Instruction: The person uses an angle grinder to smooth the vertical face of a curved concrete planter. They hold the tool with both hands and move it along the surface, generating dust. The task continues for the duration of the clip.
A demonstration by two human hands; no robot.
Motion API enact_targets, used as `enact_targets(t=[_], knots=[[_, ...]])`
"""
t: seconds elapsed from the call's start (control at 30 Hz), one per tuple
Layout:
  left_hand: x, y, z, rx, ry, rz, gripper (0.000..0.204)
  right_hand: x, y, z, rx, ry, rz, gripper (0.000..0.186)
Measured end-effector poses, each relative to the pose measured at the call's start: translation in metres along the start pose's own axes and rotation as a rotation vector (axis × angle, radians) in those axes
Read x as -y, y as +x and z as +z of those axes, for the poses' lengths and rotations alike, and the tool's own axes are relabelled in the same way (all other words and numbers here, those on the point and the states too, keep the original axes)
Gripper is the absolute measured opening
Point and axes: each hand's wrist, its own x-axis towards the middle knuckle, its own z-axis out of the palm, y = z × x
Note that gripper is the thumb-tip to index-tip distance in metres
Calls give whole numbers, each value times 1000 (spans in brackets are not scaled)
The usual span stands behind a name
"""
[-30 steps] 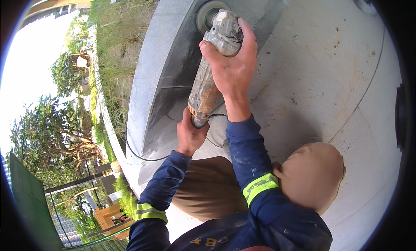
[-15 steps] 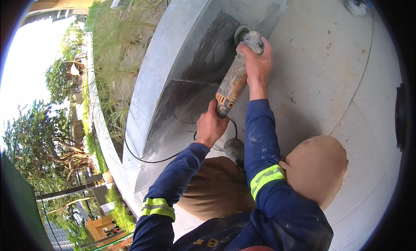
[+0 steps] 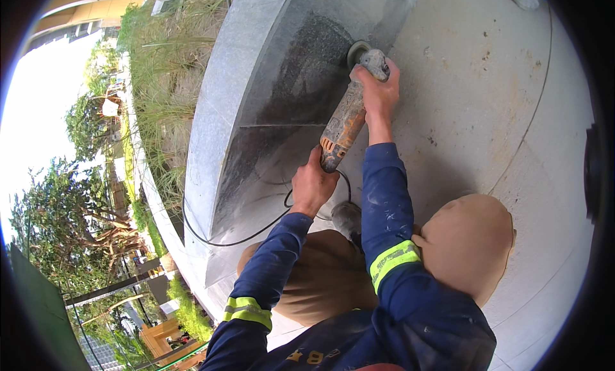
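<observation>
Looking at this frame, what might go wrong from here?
The bare right hand grips the angle grinder near its disc; a slip might bring the fingers against it.

The black cable curves close to the shoe, so it could perhaps snag the foot or tug the tool.

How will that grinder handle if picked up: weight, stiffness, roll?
The grinder is probably heavy for its size: left hand and right hand both grip it. Its solid-looking casing suggests it's stiff. The long, rounded body might roll if laid down.
</observation>
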Motion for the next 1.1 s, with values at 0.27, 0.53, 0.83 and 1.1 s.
enact_targets(t=[0.27, 0.53, 0.83, 1.1], knots=[[0, -13, -4, -204, -118, 60, 65, 43, -13, 16, 45, -39, -224, 78], [19, -7, 6, -372, -273, 145, 53, 76, -41, 34, 117, -34, -474, 78], [-12, 15, 32, 6, -37, -22, 59, -10, 24, -13, -36, -192, 21, 80], [2, -13, 17, -252, -149, 30, 56, 46, -17, 16, 96, -14, -242, 76]])
